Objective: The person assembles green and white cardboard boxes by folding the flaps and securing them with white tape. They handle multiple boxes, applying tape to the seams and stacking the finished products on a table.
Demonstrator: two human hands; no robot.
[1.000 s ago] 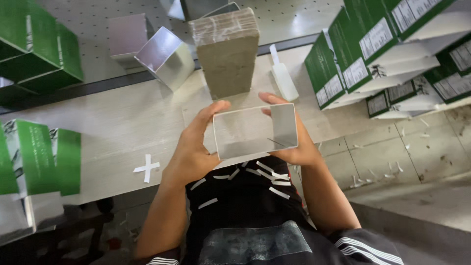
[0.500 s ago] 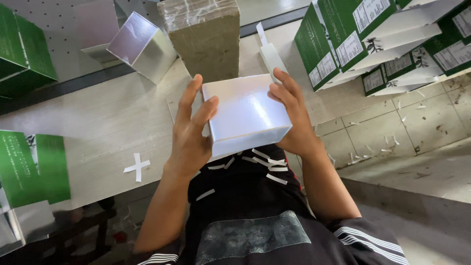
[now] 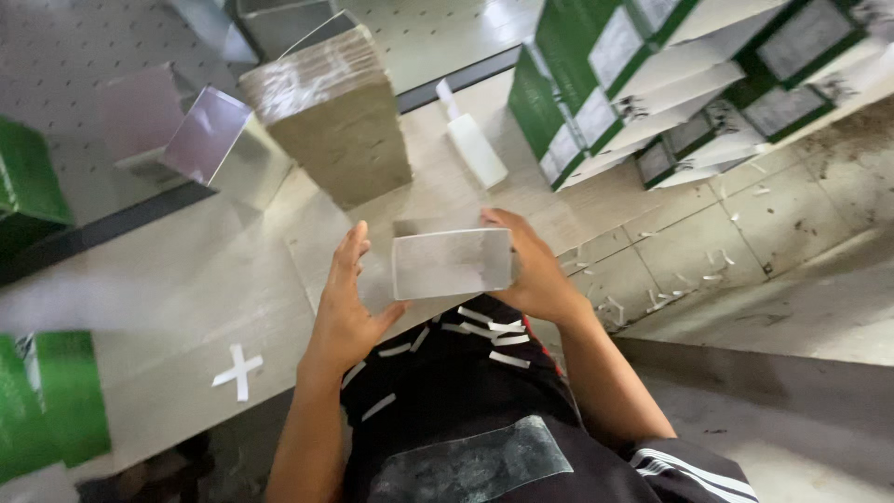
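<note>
Both hands hold a silver box [image 3: 452, 263] above the worktop [image 3: 186, 307], its long axis running left to right; right hand [image 3: 533, 270] grips one end, left hand [image 3: 346, 307] opens flat beside it; its far side is hidden.

Small silvery box [image 3: 452, 263] — upright, mid-air

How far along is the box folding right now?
Done: folded green-and-white boxes stacked at the right of the table. In hand: a small silver box, held by the right hand, the left hand open beside it. Left: the wrapped stack of flat blanks looks thick.
</note>
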